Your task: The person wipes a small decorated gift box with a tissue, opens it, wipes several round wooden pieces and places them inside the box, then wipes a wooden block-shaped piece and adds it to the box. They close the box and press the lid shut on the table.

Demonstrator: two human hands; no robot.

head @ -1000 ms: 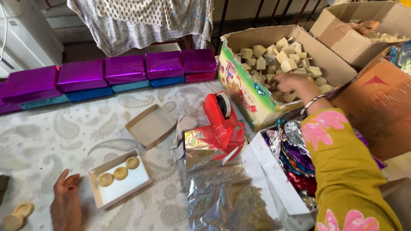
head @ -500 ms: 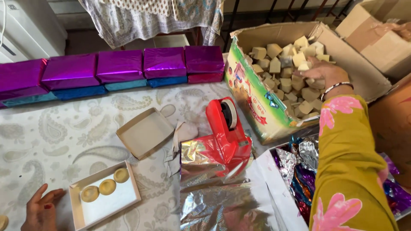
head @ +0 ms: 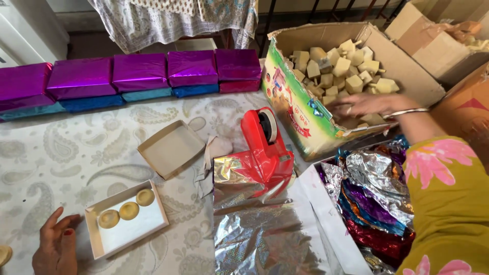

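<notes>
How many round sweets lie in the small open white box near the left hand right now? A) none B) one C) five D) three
D: three round tan sweets sit in a diagonal row inside the white box, just right of the left hand.

A home packing spot: beside the red tape dispenser (head: pixel 265 147) on a paisley-printed cloth (head: pixel 66 153) sit purple foil-wrapped boxes (head: pixel 137 71), worn cardboard cartons (head: pixel 397 61), crumpled foil sheets (head: pixel 372 198), and laundry-like fabric (head: pixel 173 20) hanging behind.
</notes>
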